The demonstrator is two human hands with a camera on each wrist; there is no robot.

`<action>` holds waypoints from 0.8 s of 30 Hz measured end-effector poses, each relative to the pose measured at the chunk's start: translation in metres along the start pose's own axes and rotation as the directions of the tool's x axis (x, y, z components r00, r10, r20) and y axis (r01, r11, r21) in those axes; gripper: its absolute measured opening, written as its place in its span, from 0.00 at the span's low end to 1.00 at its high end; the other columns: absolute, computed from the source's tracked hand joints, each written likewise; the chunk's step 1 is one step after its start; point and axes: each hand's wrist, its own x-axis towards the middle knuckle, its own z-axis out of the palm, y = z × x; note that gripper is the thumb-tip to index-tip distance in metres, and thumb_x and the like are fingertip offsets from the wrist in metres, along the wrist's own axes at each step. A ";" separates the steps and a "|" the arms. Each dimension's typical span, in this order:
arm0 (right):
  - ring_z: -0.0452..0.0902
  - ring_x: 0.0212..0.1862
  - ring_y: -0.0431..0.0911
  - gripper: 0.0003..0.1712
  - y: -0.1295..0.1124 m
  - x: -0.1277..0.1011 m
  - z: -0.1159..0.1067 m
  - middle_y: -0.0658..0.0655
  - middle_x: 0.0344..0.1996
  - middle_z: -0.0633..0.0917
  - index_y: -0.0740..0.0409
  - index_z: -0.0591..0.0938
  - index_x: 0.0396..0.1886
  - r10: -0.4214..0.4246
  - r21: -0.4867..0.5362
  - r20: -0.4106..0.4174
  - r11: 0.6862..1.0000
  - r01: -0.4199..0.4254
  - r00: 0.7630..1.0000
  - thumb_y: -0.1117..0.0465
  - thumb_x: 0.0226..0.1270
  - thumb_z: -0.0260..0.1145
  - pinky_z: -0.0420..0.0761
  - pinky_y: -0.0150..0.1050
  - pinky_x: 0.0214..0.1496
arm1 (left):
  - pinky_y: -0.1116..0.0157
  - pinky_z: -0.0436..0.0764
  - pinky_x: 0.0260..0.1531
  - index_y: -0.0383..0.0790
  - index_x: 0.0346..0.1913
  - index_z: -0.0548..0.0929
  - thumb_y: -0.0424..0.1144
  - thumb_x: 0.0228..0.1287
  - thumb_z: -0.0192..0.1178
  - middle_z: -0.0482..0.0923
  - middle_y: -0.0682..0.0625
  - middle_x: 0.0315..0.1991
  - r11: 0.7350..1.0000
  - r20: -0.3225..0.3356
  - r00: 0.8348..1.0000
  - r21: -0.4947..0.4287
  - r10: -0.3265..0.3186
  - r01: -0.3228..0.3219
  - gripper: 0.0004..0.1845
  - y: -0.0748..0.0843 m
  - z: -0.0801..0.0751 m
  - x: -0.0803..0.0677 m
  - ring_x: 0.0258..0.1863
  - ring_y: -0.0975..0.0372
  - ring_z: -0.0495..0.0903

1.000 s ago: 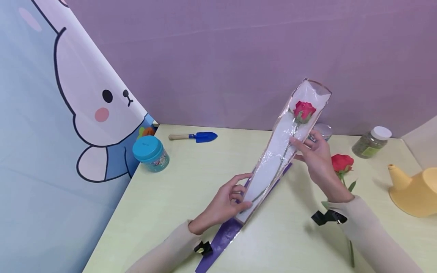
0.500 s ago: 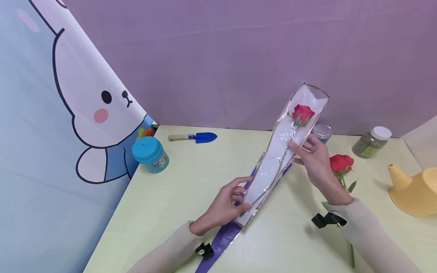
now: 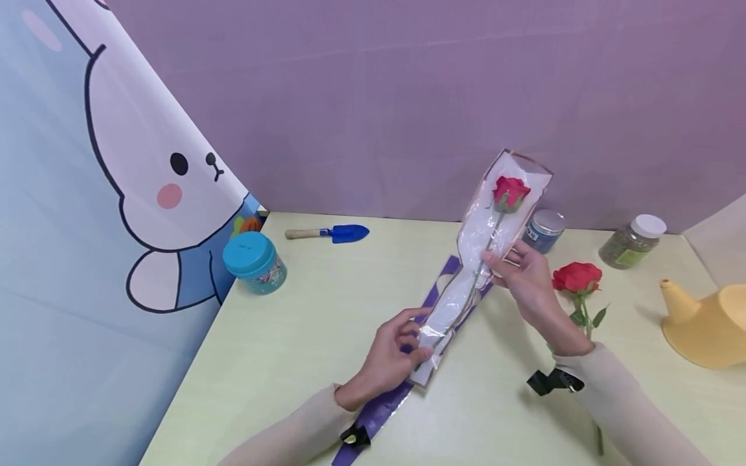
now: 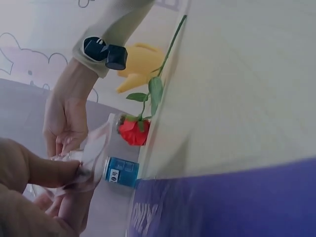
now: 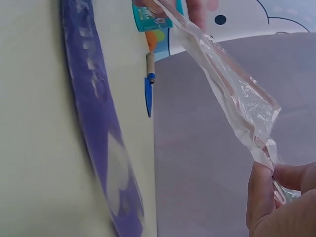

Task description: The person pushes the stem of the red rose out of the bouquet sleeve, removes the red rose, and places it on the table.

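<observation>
A long clear-fronted flower sleeve (image 3: 451, 301) with a white backing and a thin brownish edge slants across the head view. Inside it shows a red rose (image 3: 511, 194) on a thin green stem. My left hand (image 3: 392, 353) pinches the sleeve near its narrow lower end. Higher up, my right hand (image 3: 527, 275) pinches it below the bloom, thumb in front. The right wrist view shows the sleeve bunched between thumb and fingers (image 5: 261, 190). Beneath it on the table lies a purple sleeve (image 3: 375, 411), partly covered by the held one.
Beside the right forearm lies a second red rose (image 3: 577, 278). A blue can (image 3: 543, 232), a white-lidded jar (image 3: 632, 243) and a yellow watering can (image 3: 705, 327) stand right. Left are a blue hand trowel (image 3: 348, 233) and a turquoise tub (image 3: 255, 262).
The upper part of the held sleeve has moved slightly left and down with my right hand. The sleeve now bends inward at its middle, and more of the blue can shows.
</observation>
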 end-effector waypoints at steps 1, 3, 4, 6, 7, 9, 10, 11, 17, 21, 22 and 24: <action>0.87 0.40 0.30 0.26 0.001 0.000 0.001 0.35 0.39 0.90 0.61 0.74 0.67 0.003 -0.017 -0.001 1.000 -0.003 1.000 0.62 0.73 0.70 0.88 0.28 0.43 | 0.77 0.78 0.29 0.41 0.70 0.77 0.17 0.56 0.68 0.83 0.32 0.36 1.000 -0.010 1.000 0.003 -0.006 0.006 0.37 0.000 0.001 0.000 0.27 0.72 0.78; 0.87 0.40 0.30 0.29 0.002 0.000 0.002 0.34 0.38 0.90 0.65 0.72 0.69 0.003 -0.038 0.000 0.999 -0.003 1.000 0.62 0.74 0.69 0.88 0.28 0.43 | 0.76 0.80 0.30 0.43 0.69 0.78 0.17 0.57 0.68 0.84 0.33 0.37 1.000 -0.029 0.999 0.015 -0.027 0.027 0.36 0.000 0.004 0.000 0.28 0.72 0.80; 0.87 0.39 0.30 0.29 0.002 0.000 0.003 0.34 0.38 0.90 0.67 0.71 0.70 0.002 -0.045 0.001 0.999 -0.002 1.000 0.63 0.74 0.69 0.88 0.28 0.43 | 0.76 0.81 0.31 0.44 0.69 0.78 0.17 0.57 0.68 0.85 0.34 0.38 0.999 -0.038 0.999 0.026 -0.037 0.038 0.36 0.001 0.005 0.000 0.28 0.72 0.80; 0.87 0.38 0.30 0.30 0.003 -0.001 0.003 0.33 0.37 0.90 0.69 0.70 0.70 -0.004 -0.053 0.007 0.999 0.004 1.000 0.63 0.74 0.69 0.88 0.28 0.42 | 0.75 0.83 0.33 0.45 0.68 0.79 0.18 0.57 0.68 0.87 0.36 0.39 0.997 -0.051 0.997 0.053 -0.053 0.056 0.35 0.001 0.006 0.001 0.29 0.72 0.81; 0.87 0.38 0.30 0.30 0.002 -0.001 0.004 0.33 0.36 0.90 0.70 0.70 0.70 -0.009 -0.055 0.011 0.998 0.010 1.000 0.63 0.74 0.69 0.88 0.28 0.42 | 0.75 0.83 0.33 0.44 0.68 0.79 0.18 0.57 0.68 0.87 0.36 0.39 0.996 -0.054 0.997 0.064 -0.056 0.059 0.35 0.001 0.007 0.001 0.29 0.72 0.81; 0.88 0.38 0.31 0.31 0.002 -0.001 0.004 0.33 0.37 0.90 0.71 0.69 0.70 -0.025 -0.060 0.022 0.998 0.026 0.999 0.64 0.74 0.69 0.88 0.28 0.41 | 0.75 0.81 0.33 0.43 0.68 0.79 0.19 0.57 0.68 0.88 0.36 0.39 0.994 -0.049 0.997 0.084 -0.063 0.067 0.34 0.001 0.007 0.001 0.28 0.72 0.80; 0.88 0.39 0.31 0.31 0.001 -0.002 0.004 0.33 0.37 0.90 0.72 0.69 0.70 -0.036 -0.068 0.028 0.997 0.037 0.999 0.65 0.74 0.68 0.88 0.28 0.42 | 0.76 0.81 0.33 0.42 0.68 0.79 0.19 0.57 0.69 0.88 0.36 0.40 0.994 -0.042 0.997 0.089 -0.064 0.068 0.34 0.001 0.007 0.001 0.28 0.72 0.80; 0.88 0.39 0.31 0.32 0.001 -0.002 0.004 0.33 0.37 0.90 0.73 0.69 0.70 -0.046 -0.067 0.033 0.997 0.048 0.998 0.65 0.73 0.68 0.88 0.28 0.42 | 0.76 0.80 0.32 0.41 0.68 0.78 0.19 0.57 0.69 0.88 0.36 0.40 0.994 -0.030 0.997 0.085 -0.069 0.071 0.34 0.001 0.007 0.001 0.28 0.72 0.79; 0.88 0.38 0.31 0.27 -0.006 -0.001 0.000 0.37 0.37 0.91 0.71 0.73 0.66 -0.099 -0.023 0.021 0.995 0.099 0.995 0.68 0.72 0.69 0.88 0.27 0.41 | 0.77 0.79 0.31 0.37 0.70 0.75 0.20 0.58 0.69 0.86 0.31 0.43 0.995 0.056 0.994 0.046 -0.091 0.089 0.36 0.000 0.005 0.001 0.29 0.73 0.80; 0.87 0.38 0.31 0.25 -0.010 0.001 -0.002 0.38 0.38 0.91 0.68 0.75 0.65 -0.092 -0.003 0.015 0.996 0.092 0.996 0.68 0.71 0.69 0.87 0.27 0.41 | 0.77 0.80 0.30 0.37 0.71 0.74 0.20 0.58 0.69 0.86 0.30 0.44 0.993 0.087 0.990 0.034 -0.114 0.111 0.37 0.002 0.006 0.002 0.29 0.74 0.80; 0.87 0.38 0.31 0.25 -0.011 0.002 -0.003 0.38 0.38 0.91 0.68 0.74 0.65 -0.087 0.002 0.014 0.996 0.087 0.996 0.68 0.71 0.69 0.87 0.27 0.41 | 0.77 0.80 0.30 0.37 0.72 0.73 0.19 0.58 0.69 0.86 0.30 0.44 0.992 0.092 0.988 0.033 -0.121 0.118 0.37 0.003 0.006 0.002 0.28 0.74 0.78; 0.87 0.38 0.31 0.27 -0.012 0.004 -0.005 0.37 0.38 0.91 0.69 0.73 0.67 -0.084 -0.012 -0.001 0.996 0.084 0.996 0.67 0.71 0.69 0.87 0.26 0.42 | 0.78 0.78 0.30 0.36 0.72 0.73 0.19 0.57 0.69 0.85 0.31 0.44 0.990 0.105 0.985 0.035 -0.137 0.134 0.38 0.004 0.006 0.002 0.27 0.74 0.76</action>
